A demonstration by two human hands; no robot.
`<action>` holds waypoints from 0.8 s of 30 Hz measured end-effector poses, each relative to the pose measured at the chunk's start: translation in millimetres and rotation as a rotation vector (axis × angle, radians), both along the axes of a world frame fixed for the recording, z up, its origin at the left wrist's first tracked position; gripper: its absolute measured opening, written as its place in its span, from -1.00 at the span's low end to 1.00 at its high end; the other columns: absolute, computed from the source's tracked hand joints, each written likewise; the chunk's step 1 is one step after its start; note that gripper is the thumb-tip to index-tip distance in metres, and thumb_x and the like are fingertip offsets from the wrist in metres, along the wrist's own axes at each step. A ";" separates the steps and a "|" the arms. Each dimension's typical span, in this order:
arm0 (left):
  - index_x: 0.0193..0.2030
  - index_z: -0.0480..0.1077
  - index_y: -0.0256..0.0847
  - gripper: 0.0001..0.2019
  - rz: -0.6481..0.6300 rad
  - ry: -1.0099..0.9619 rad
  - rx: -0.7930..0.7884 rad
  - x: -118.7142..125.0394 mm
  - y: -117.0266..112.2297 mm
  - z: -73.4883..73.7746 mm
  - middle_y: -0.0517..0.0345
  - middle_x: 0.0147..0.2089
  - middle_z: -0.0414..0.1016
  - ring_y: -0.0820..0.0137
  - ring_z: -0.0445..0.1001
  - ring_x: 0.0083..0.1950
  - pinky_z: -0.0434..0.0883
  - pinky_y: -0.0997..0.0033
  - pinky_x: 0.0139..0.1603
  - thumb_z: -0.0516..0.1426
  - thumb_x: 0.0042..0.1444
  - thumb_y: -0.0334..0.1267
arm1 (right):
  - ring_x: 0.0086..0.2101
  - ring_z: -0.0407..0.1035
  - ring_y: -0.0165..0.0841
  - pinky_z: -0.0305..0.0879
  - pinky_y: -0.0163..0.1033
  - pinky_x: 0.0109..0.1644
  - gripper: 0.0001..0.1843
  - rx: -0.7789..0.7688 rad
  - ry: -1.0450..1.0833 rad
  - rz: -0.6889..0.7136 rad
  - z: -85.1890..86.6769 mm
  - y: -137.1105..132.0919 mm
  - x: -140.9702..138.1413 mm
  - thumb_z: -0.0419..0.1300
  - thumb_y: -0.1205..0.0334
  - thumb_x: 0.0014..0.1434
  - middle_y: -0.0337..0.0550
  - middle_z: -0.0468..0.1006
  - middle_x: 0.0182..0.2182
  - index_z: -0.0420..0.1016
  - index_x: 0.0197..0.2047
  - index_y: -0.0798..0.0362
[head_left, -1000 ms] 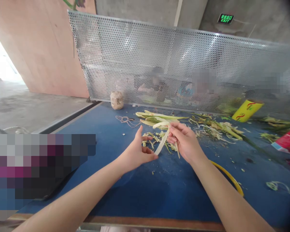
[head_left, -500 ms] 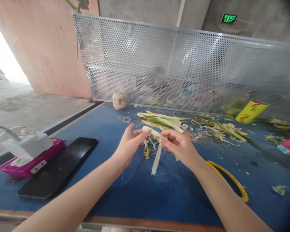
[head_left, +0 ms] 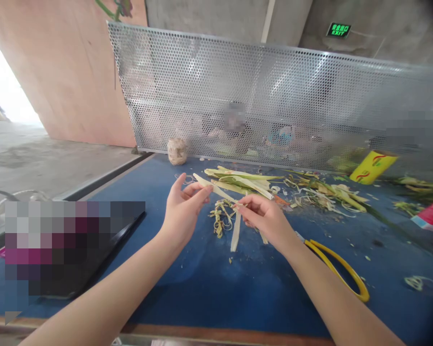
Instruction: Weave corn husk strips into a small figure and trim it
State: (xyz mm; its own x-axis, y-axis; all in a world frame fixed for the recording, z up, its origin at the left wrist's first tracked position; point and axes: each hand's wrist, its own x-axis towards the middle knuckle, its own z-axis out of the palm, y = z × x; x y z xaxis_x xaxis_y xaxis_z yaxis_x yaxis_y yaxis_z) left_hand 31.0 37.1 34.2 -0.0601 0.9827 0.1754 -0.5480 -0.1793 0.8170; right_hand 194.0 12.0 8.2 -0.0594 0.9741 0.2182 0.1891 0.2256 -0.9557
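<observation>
Between finger and thumb, my left hand [head_left: 184,206] pinches one end of a pale corn husk strip [head_left: 223,193]. The other end runs to my right hand [head_left: 261,211], whose fingertips are closed on it. A second flat piece of husk [head_left: 235,235] hangs from the right fingertips toward the table. Just behind and below the hands lies a small tangle of knotted husk strands [head_left: 219,223]. Yellow-handled scissors [head_left: 346,269] lie by my right forearm, their blades mostly hidden by it.
Green and cream husk leaves [head_left: 238,180] lie beyond the hands, with scraps [head_left: 328,197] to the right. A wrapped roll [head_left: 176,151] and a yellow roll [head_left: 373,167] stand near the perforated metal screen [head_left: 209,86]. A dark phone, partly blurred out, lies left. A person sits behind the screen.
My left hand has moved left and slightly up, drawing the husk strip out longer between the hands. The right hand stays almost in place, still pinching.
</observation>
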 end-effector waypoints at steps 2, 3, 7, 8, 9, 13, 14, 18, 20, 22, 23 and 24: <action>0.25 -0.12 -0.43 -0.16 0.050 -0.010 0.037 -1.7 1.9 1.6 0.29 -0.52 0.41 0.56 0.39 -0.51 0.33 0.55 -0.43 0.21 -0.16 -0.56 | -0.57 0.21 -0.48 0.14 -0.35 -0.54 -0.75 -0.016 0.048 0.021 -0.4 0.8 0.3 0.20 0.04 -0.01 -0.28 0.35 -0.58 0.40 -0.37 0.06; 0.25 -0.10 -0.42 -0.17 0.064 -0.011 0.046 -2.1 2.9 1.6 0.29 -0.52 0.41 0.56 0.39 -0.50 0.33 0.55 -0.43 0.21 -0.17 -0.56 | -0.58 0.21 -0.48 0.13 -0.35 -0.55 -0.75 -0.029 0.061 0.030 -0.3 0.8 0.2 0.21 0.04 -0.01 -0.29 0.35 -0.59 0.40 -0.37 0.06; 0.25 -0.11 -0.38 -0.18 0.000 0.047 -0.036 0.5 3.3 -3.7 0.23 -0.46 0.44 0.50 0.45 -0.41 0.34 0.54 -0.42 0.21 -0.14 -0.52 | -0.58 0.21 -0.50 0.15 -0.35 -0.54 -0.77 -0.040 0.088 0.045 0.7 0.0 -0.9 0.22 0.09 -0.02 -0.30 0.37 -0.57 0.38 -0.34 0.05; 0.26 -0.13 -0.38 -0.19 -0.041 0.089 -0.071 2.0 1.9 -5.8 0.17 -0.42 0.46 0.46 0.47 -0.35 0.34 0.53 -0.42 0.21 -0.11 -0.49 | -0.56 0.24 -0.49 0.16 -0.35 -0.52 -0.77 -0.031 0.089 0.048 0.9 -0.2 -1.1 0.23 0.11 -0.03 -0.28 0.40 -0.53 0.37 -0.32 0.04; 0.26 -0.15 -0.39 -0.18 -0.096 0.136 -0.091 3.4 0.0 -7.9 0.12 -0.39 0.47 0.41 0.48 -0.31 0.34 0.51 -0.42 0.21 -0.09 -0.44 | -0.54 0.26 -0.48 0.18 -0.35 -0.50 -0.76 -0.023 0.085 0.056 1.2 -0.3 -1.1 0.24 0.13 -0.04 -0.27 0.42 -0.49 0.37 -0.30 0.03; 0.31 -0.38 -0.32 0.05 -0.310 0.308 -0.040 7.5 -9.2 -13.8 0.04 -0.31 0.52 0.38 0.48 -0.30 0.38 0.41 -0.31 0.27 -0.19 -0.45 | -0.53 0.27 -0.47 0.19 -0.33 -0.48 -0.75 0.003 0.055 0.084 1.6 -0.3 -0.4 0.23 0.12 -0.03 -0.27 0.41 -0.48 0.35 -0.28 0.02; 0.31 -0.44 -0.27 0.10 -0.341 0.320 -0.007 7.8 -10.8 -14.6 0.09 -0.32 0.52 0.40 0.48 -0.30 0.38 0.38 -0.26 0.27 -0.22 -0.48 | -0.55 0.26 -0.48 0.19 -0.34 -0.49 -0.76 0.010 0.052 0.080 1.7 -0.3 -0.2 0.22 0.11 -0.02 -0.28 0.39 -0.50 0.34 -0.29 0.03; 0.30 -0.55 -0.20 0.14 -0.376 0.373 0.065 7.1 -12.8 -16.5 0.28 -0.47 0.46 0.44 0.47 -0.38 0.38 0.33 -0.22 0.25 -0.21 -0.52 | -0.60 0.20 -0.51 0.14 -0.35 -0.52 -0.79 0.027 0.060 0.054 2.2 -0.7 -0.7 0.20 0.12 0.00 -0.32 0.35 -0.56 0.32 -0.33 0.04; 0.29 -0.58 -0.21 0.14 -0.402 0.396 0.059 6.8 -13.1 -16.3 0.30 -0.49 0.44 0.44 0.47 -0.39 0.38 0.34 -0.25 0.24 -0.20 -0.52 | -0.62 0.18 -0.51 0.12 -0.35 -0.54 -0.81 0.035 0.081 0.037 2.4 -1.0 -0.9 0.19 0.13 0.02 -0.35 0.32 -0.60 0.32 -0.34 0.04; 0.28 -0.61 -0.21 0.14 -0.438 0.411 0.054 6.7 -14.3 -15.1 0.29 -0.49 0.43 0.43 0.46 -0.39 0.38 0.36 -0.27 0.23 -0.19 -0.53 | -0.64 0.16 -0.51 0.11 -0.35 -0.56 -0.82 0.048 0.116 0.013 2.5 -1.0 -0.6 0.19 0.13 0.02 -0.37 0.30 -0.64 0.33 -0.35 0.04; 0.28 -0.62 -0.20 0.14 -0.452 0.422 0.059 6.7 -15.3 -14.4 0.29 -0.48 0.43 0.44 0.46 -0.39 0.38 0.37 -0.28 0.22 -0.18 -0.53 | -0.64 0.16 -0.51 0.11 -0.35 -0.56 -0.82 0.059 0.135 0.001 2.5 -1.0 -0.3 0.19 0.14 0.03 -0.38 0.29 -0.65 0.33 -0.35 0.04; 0.28 -0.62 -0.19 0.12 -0.463 0.438 0.070 6.6 -16.3 -13.7 0.28 -0.47 0.43 0.44 0.45 -0.39 0.37 0.38 -0.30 0.22 -0.16 -0.52 | -0.64 0.16 -0.52 0.10 -0.35 -0.56 -0.82 0.070 0.151 -0.007 2.6 -0.8 0.1 0.20 0.14 0.02 -0.38 0.28 -0.66 0.34 -0.35 0.05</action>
